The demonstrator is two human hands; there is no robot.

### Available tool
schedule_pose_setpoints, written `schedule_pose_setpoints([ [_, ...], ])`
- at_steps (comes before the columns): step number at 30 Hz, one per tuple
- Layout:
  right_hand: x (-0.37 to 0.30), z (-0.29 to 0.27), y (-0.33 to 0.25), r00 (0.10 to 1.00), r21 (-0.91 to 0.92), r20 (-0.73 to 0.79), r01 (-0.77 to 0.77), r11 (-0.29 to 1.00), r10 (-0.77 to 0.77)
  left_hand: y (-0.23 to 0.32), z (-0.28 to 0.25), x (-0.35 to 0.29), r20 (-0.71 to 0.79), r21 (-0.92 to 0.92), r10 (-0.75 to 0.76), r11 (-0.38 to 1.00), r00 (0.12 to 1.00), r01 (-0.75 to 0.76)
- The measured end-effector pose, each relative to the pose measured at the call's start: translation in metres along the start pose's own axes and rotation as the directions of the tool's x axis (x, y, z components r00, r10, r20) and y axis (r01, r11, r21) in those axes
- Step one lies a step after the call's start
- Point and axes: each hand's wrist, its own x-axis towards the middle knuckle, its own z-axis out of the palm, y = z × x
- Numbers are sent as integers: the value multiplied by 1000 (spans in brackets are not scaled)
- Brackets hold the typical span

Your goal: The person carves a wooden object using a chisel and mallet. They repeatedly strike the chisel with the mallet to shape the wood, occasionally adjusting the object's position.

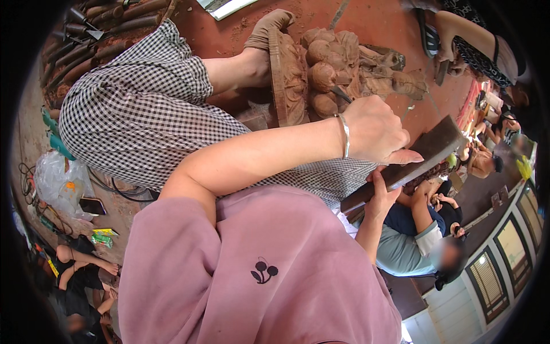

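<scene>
My left hand [375, 129], with a bracelet at its wrist, is closed around a chisel [342, 93]. Only a short length of the dark blade shows, its tip at the round forms of a brown wood carving [348, 54]; the fingers cover the handle. Below it, my right hand [381, 198] grips a long dark wooden bar, like a mallet [427, 148], which slants up to the right beside my left thumb. The carving lies on its side, its flat base [279, 80] toward my leg. My foot [269, 31], in a brown sock, is next to that base.
Wooden-handled carving tools [123, 23] are heaped at the upper left. Beside my knee lie a clear plastic bag [60, 180], a phone [93, 206] and cables [123, 192]. A co-worker's hand [444, 54] is at the upper right; several other people sit around.
</scene>
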Motion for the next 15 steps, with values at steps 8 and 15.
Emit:
schedule_pose_setpoints([
  [8,2,4,-1,997,115,8,71,991,-73,-8,18,9,-271,126,-64,987,960,102],
  [15,2,2,-12,998,171,61,10,985,-21,-5,10,14,-299,81,-45,994,953,73],
])
